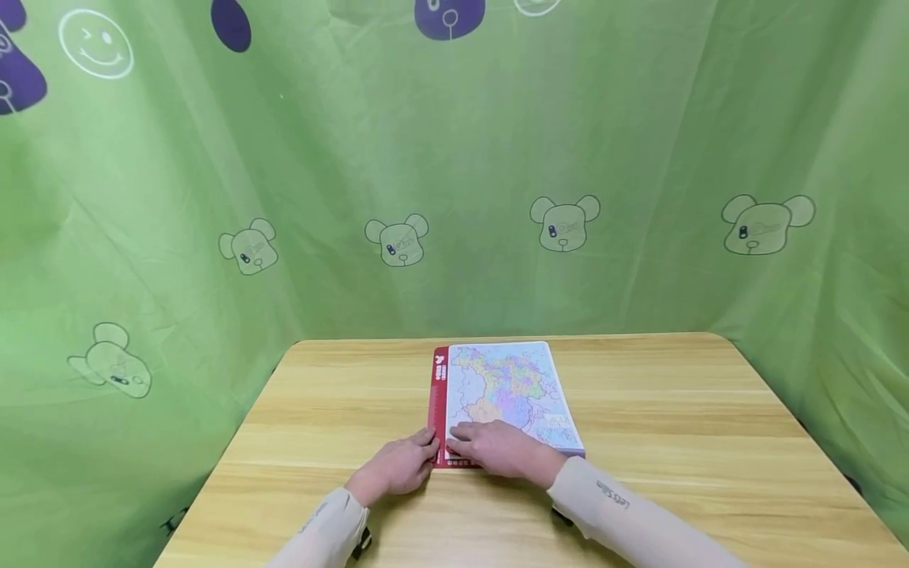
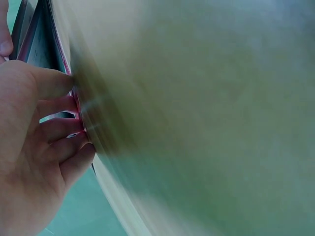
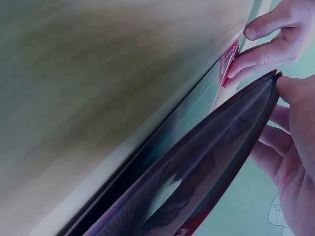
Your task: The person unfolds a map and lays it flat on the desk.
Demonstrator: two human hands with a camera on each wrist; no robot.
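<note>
A glossy map sheet [image 1: 521,386], printed with pastel regions, lies over a red-edged sheet [image 1: 439,394] whose red strip shows along the left and near sides. At the near left corner of the map my right hand [image 1: 497,448] pinches it between thumb and fingers. In the right wrist view that corner is raised and the sheet [image 3: 197,172] bows, its underside dark and shiny. My left hand [image 1: 405,464] rests on the near left corner of the red strip. From the left wrist view, the fingertips [image 2: 69,103] touch the red edge, with the thumb beside them.
Both sheets lie on a light wood-grain table [image 1: 341,394]. Its far edge meets a green curtain [image 1: 469,292] printed with bear heads, which also hangs at the left and right. Pale sleeves cover both forearms.
</note>
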